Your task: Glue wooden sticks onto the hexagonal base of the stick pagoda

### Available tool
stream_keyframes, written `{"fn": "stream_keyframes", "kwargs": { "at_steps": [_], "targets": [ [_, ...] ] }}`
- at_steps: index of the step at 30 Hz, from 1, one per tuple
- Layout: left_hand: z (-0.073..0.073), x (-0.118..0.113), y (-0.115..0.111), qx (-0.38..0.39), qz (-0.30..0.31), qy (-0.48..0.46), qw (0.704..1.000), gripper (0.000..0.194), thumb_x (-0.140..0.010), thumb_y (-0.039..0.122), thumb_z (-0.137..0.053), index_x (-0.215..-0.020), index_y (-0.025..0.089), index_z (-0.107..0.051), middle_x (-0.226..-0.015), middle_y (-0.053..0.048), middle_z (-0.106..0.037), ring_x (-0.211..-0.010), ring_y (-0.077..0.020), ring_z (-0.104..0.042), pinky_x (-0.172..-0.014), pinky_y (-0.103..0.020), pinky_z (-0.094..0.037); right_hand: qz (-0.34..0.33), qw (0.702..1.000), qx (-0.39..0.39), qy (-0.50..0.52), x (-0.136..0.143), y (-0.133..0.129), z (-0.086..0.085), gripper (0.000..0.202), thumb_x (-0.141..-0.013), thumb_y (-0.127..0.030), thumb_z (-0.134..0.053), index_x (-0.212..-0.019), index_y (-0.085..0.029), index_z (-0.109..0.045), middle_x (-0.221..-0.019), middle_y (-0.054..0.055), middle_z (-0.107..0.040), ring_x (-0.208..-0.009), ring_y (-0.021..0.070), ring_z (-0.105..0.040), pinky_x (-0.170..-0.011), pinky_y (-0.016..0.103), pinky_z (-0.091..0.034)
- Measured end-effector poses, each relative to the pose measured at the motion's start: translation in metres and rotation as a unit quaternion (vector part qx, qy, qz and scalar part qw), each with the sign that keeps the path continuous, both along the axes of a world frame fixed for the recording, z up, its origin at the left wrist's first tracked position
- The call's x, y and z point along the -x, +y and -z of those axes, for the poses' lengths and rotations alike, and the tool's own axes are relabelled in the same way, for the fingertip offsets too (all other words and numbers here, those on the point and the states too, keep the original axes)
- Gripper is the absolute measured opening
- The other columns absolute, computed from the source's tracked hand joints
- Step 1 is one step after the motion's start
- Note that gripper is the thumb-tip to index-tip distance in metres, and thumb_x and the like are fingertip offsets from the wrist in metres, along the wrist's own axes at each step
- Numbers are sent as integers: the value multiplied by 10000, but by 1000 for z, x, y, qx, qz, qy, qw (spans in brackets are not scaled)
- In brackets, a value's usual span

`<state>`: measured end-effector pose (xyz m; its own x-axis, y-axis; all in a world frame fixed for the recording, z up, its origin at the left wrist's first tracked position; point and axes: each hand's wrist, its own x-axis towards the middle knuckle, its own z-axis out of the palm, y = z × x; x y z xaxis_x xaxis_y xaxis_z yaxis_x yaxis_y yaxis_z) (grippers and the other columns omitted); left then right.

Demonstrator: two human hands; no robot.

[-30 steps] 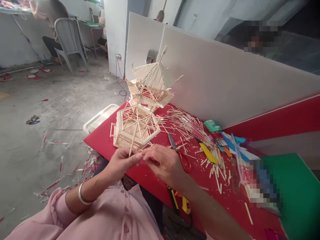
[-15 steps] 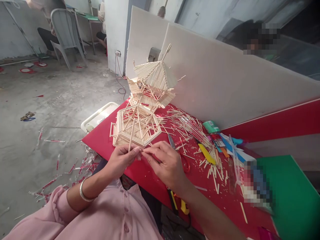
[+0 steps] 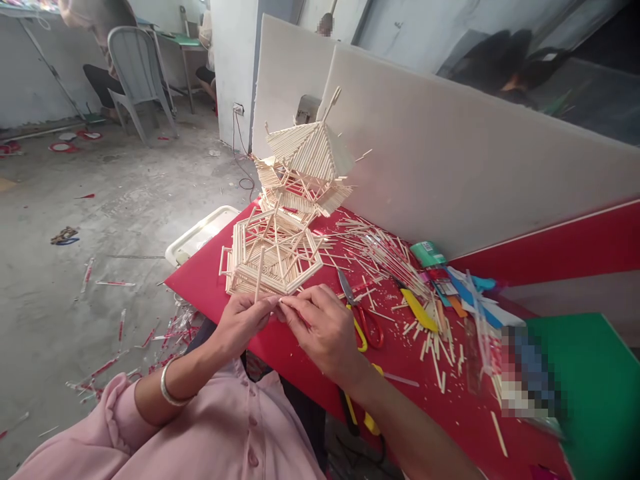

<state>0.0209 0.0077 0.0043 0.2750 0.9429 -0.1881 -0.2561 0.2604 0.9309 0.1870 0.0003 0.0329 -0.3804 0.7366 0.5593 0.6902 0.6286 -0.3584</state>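
My left hand (image 3: 245,323) is closed on a thin wooden stick (image 3: 259,273) that stands up between thumb and fingers. The fingertips of my right hand (image 3: 320,327) are pinched together, touching my left fingertips; what they hold is too small to make out. Just beyond both hands lies a hexagonal stick frame (image 3: 277,257) on the red tabletop (image 3: 210,270). Behind it rises a pagoda-like stick model (image 3: 310,153) with a slatted roof. Loose sticks (image 3: 380,250) are spread to the right.
Red-handled scissors (image 3: 367,323), a yellow cutter (image 3: 419,310) and a green roll (image 3: 427,254) lie on the right. White boards (image 3: 425,147) stand behind the table. A white tray (image 3: 200,233) is at its left. Several people are in the background.
The held stick has swung slightly left and sits more upright. My right hand has shifted a little left, uncovering more of the scissors and yellow handles.
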Motion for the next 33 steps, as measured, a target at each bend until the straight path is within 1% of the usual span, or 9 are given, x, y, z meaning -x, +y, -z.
{"fn": "stream_keyframes", "kwargs": {
  "at_steps": [2,8,13,16,18,21,23,28,33],
  "targets": [
    [1,1,-1,-13,5,15,1000,521,-807,518,-622,-469,176,-422,-430,54,-315,-433,-56,-242,-453,-243,-180,-1,1000,15,12,-1,1,0,152,-911,-186,-604,-1004,-236,-713,-798,39,-652,-765,181,-585,-702,329,-509],
    [3,5,0,-55,40,51,996,382,-866,443,-557,-649,138,-630,-525,29,-443,-493,-75,-323,-485,-232,-232,-6,998,52,38,-1,6,0,126,-918,-201,-594,-949,-221,-713,-780,33,-640,-759,170,-610,-697,312,-512],
    [-2,7,1,-39,42,55,997,366,-889,422,-519,-761,110,-661,-531,13,-529,-461,-64,-325,-483,-230,-244,16,996,69,50,-4,13,-2,119,-924,-227,-593,-940,-209,-710,-804,35,-649,-775,155,-619,-709,288,-507],
    [-10,10,3,-13,2,33,999,320,-871,406,-547,-940,104,-627,-480,42,-514,-432,-63,-330,-470,-218,-244,25,994,92,61,-7,22,-1,117,-919,-241,-603,-916,-207,-715,-807,31,-649,-758,146,-615,-675,268,-497],
    [-18,13,7,12,-13,20,1000,363,-862,378,-554,-1090,96,-575,-452,66,-497,-403,-59,-307,-455,-209,-231,20,990,120,66,-9,27,0,120,-916,-251,-608,-905,-206,-719,-808,27,-650,-745,141,-614,-653,258,-491],
    [-35,17,14,60,22,32,997,524,-870,312,-519,-1328,71,-437,-456,59,-539,-360,-53,-265,-422,-201,-195,9,985,158,72,-11,33,1,124,-911,-262,-614,-916,-209,-726,-812,21,-650,-737,135,-616,-636,245,-484],
    [-45,18,20,99,67,60,991,568,-882,263,-477,-1402,59,-371,-466,35,-573,-330,-53,-251,-399,-201,-161,8,982,173,73,-11,35,2,125,-906,-263,-617,-915,-210,-730,-815,19,-651,-738,133,-616,-636,241,-480],
    [-57,17,38,144,160,125,969,536,-870,133,-432,-1401,84,-386,-464,15,-594,-301,-58,-255,-368,-189,-144,20,973,218,78,-10,37,0,131,-888,-282,-625,-872,-213,-736,-804,18,-662,-696,127,-603,-625,235,-467],
    [-60,15,56,203,223,162,940,319,-877,122,-394,-1169,119,-521,-441,-9,-584,-280,-62,-243,-353,-194,-113,26,963,253,92,-9,39,-5,149,-871,-311,-630,-830,-216,-736,-779,15,-674,-680,130,-599,-619,237,-456]
  ]
}}
